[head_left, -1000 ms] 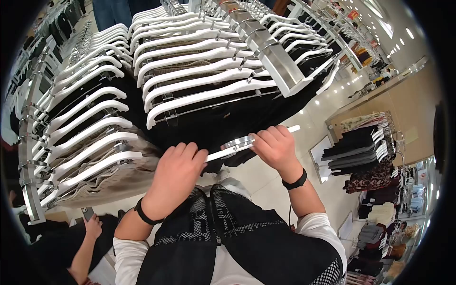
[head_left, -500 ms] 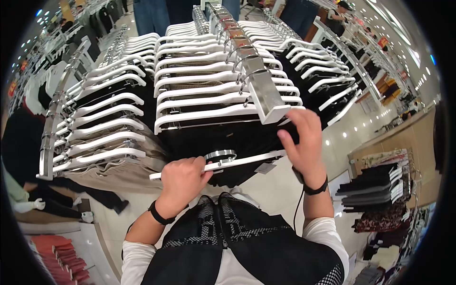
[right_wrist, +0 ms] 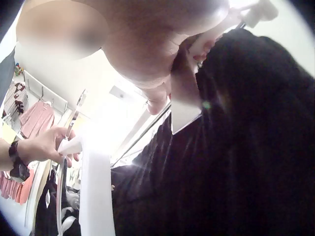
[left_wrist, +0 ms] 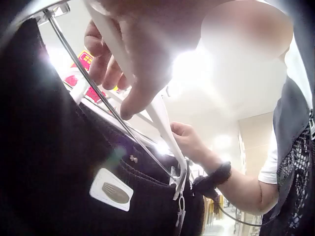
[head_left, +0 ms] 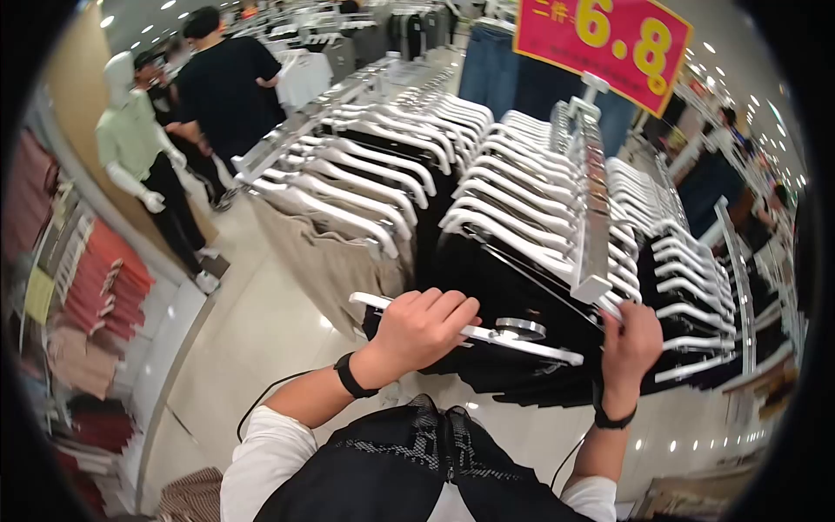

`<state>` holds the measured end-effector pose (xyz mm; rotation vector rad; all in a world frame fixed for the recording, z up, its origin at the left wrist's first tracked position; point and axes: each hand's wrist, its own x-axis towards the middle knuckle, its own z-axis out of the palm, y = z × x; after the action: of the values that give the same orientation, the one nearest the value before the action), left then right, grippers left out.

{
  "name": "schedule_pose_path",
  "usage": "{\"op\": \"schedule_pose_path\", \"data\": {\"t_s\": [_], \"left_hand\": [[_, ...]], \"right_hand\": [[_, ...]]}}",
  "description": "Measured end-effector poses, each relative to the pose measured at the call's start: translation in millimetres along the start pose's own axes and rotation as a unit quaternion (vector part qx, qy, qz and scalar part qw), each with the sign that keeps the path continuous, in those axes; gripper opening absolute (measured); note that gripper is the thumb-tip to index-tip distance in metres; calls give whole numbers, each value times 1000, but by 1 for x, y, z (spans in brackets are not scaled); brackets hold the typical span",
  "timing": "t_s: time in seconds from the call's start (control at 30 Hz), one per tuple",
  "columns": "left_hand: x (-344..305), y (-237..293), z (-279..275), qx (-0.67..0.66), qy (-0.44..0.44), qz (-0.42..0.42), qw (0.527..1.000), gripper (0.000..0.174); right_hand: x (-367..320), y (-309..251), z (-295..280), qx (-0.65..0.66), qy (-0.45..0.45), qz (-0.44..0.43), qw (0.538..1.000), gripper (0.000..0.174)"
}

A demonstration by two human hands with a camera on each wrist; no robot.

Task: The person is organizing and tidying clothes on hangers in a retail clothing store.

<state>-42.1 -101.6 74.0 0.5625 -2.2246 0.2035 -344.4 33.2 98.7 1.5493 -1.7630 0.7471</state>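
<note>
My left hand grips a white hanger near its left part, its curved metal hook lying to the right of the fingers. From this hanger a black garment hangs by clips, with a white patch near its waistband in the left wrist view. At the front end of the metal rail, my right hand holds the end of a white hanger with bent fingers. That hanger's middle is hidden behind the rail. In the right wrist view, dark cloth fills the right side.
Rows of white hangers with clothes fill the middle rail. Beige trousers hang on the left rail, dark clothes on the right one. A red price sign stands above. Behind left are a mannequin and a person.
The head view has swung left. The right hand let go of the held hanger's right part, reached to the rail's end and now holds a hanger there. The left hand keeps its grip.
</note>
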Motion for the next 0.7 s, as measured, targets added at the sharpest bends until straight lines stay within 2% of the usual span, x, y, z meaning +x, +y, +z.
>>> {"op": "schedule_pose_path", "data": {"t_s": [0.2,0.27,0.43,0.6,0.7], "left_hand": [[-6,15,-8,-9,37,-13,999,37],[-9,19,-6,-9,59,-2,998,40],[-20,42,1,-42,25,-24,999,41],[-35,53,20,-55,-5,-32,998,42],[-41,58,27,-57,-31,-29,997,48]], "right_hand": [[-27,8,-23,45,-24,69,996,26],[-41,12,-22,57,-37,60,996,28],[-69,12,-13,101,-84,38,991,32],[-69,9,-26,222,-237,130,937,27],[-70,0,-31,230,-272,114,927,26]]}}
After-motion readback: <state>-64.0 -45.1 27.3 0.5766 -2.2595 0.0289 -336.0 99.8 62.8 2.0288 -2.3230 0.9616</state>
